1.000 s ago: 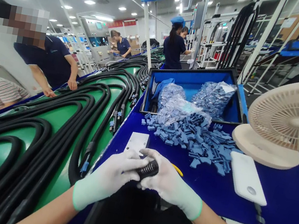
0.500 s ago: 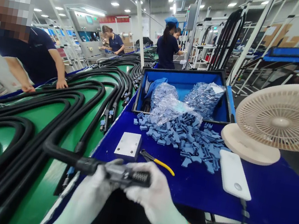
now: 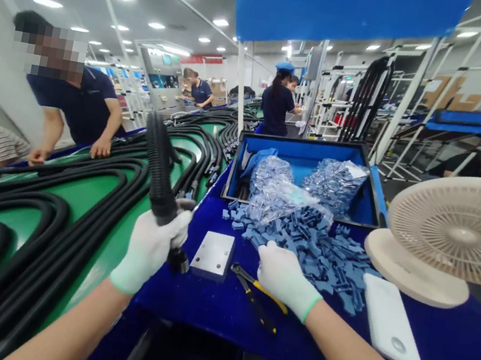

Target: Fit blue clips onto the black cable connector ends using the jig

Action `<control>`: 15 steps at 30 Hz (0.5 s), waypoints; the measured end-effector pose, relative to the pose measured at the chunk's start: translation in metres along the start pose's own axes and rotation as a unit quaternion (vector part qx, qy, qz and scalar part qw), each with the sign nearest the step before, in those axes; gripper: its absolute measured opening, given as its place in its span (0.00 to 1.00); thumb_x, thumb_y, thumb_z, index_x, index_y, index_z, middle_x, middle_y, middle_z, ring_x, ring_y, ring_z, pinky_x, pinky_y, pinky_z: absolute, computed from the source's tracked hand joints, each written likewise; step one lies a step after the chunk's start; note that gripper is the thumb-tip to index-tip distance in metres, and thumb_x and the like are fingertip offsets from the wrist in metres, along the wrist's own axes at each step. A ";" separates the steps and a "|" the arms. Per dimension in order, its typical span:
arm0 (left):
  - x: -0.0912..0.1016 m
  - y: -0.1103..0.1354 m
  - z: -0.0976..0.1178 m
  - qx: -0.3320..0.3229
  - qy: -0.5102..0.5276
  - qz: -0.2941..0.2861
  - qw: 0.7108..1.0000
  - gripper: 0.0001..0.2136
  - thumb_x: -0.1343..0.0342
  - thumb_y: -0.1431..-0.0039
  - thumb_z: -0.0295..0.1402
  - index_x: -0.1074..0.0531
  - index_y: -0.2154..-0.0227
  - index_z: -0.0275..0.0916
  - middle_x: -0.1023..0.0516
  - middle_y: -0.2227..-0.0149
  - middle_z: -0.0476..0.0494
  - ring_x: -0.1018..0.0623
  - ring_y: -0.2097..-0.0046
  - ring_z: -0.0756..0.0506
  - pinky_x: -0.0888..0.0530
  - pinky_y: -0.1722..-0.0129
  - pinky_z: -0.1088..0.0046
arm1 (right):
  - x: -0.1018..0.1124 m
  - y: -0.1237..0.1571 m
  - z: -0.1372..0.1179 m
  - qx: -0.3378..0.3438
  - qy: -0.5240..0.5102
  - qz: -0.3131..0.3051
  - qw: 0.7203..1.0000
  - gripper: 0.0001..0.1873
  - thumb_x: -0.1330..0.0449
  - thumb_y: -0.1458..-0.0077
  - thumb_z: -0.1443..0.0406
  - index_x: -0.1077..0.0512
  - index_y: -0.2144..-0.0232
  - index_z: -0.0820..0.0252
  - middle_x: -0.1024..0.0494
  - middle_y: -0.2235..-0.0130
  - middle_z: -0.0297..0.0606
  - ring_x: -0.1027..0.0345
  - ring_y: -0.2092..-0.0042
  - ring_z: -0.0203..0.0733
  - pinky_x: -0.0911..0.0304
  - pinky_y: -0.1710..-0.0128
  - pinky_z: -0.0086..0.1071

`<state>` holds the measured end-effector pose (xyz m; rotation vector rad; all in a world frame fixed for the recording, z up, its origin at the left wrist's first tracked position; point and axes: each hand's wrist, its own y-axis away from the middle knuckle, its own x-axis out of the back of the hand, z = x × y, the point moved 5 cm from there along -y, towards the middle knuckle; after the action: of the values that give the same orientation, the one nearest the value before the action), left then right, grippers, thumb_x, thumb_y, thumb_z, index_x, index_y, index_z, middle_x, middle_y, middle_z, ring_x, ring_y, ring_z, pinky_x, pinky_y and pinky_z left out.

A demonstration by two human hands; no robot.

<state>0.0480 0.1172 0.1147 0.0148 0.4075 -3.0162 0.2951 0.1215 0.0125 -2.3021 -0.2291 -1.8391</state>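
My left hand (image 3: pixel 151 248) is clenched around one black ribbed hose (image 3: pixel 158 159) just left of centre. It grips low on the hose, so the hose stands nearly upright with its end fitting pointing down at the edge of the blue table (image 3: pixel 465 331); gripping that low probably keeps the end steady. My right hand (image 3: pixel 282 274) lies palm down, right of centre, on the near edge of the heap of blue plastic pieces (image 3: pixel 325 254). I cannot tell whether its fingers pinch one.

Between my hands lie one metal plate (image 3: pixel 213 254) and one pair of yellow-handled pliers (image 3: pixel 257 295), both within easy reach. I count three clear bags, two inside the blue bin (image 3: pixel 371 203) and one spilling onto the heap. The loose pieces are too many to count. One fan (image 3: pixel 458 234) and one white pack (image 3: pixel 390 321) sit at the right. Many more hoses lie looped on the green belt (image 3: pixel 93 197).
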 end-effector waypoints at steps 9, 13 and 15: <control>-0.011 -0.027 -0.029 -0.014 0.011 -0.011 1.000 0.16 0.36 0.42 0.37 0.28 0.54 0.35 0.38 0.81 0.58 0.39 0.81 0.54 0.36 0.77 0.74 | 0.008 0.008 0.015 0.038 -0.151 0.017 0.988 0.13 0.40 0.37 0.60 0.23 0.53 0.59 0.23 0.57 0.41 0.26 0.57 0.43 0.36 0.54 0.33; -0.011 -0.027 -0.036 -0.012 -0.011 -0.003 1.000 0.17 0.37 0.43 0.38 0.28 0.54 0.36 0.38 0.81 0.58 0.39 0.81 0.54 0.35 0.77 0.74 | 0.014 0.008 0.000 0.086 -0.268 0.031 0.959 0.16 0.39 0.40 0.66 0.22 0.50 0.59 0.24 0.54 0.41 0.27 0.55 0.43 0.35 0.49 0.35; -0.012 -0.027 -0.040 -0.005 -0.029 -0.002 1.000 0.17 0.37 0.43 0.39 0.28 0.54 0.36 0.38 0.81 0.58 0.38 0.80 0.53 0.35 0.77 0.74 | 0.019 0.008 -0.009 0.110 -0.318 0.036 0.941 0.14 0.39 0.41 0.67 0.21 0.53 0.59 0.23 0.55 0.41 0.27 0.55 0.43 0.35 0.49 0.36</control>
<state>0.0572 0.1554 0.0836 -0.0741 0.4166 -3.0108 0.2930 0.1117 0.0329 -2.6112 -0.4052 -0.9233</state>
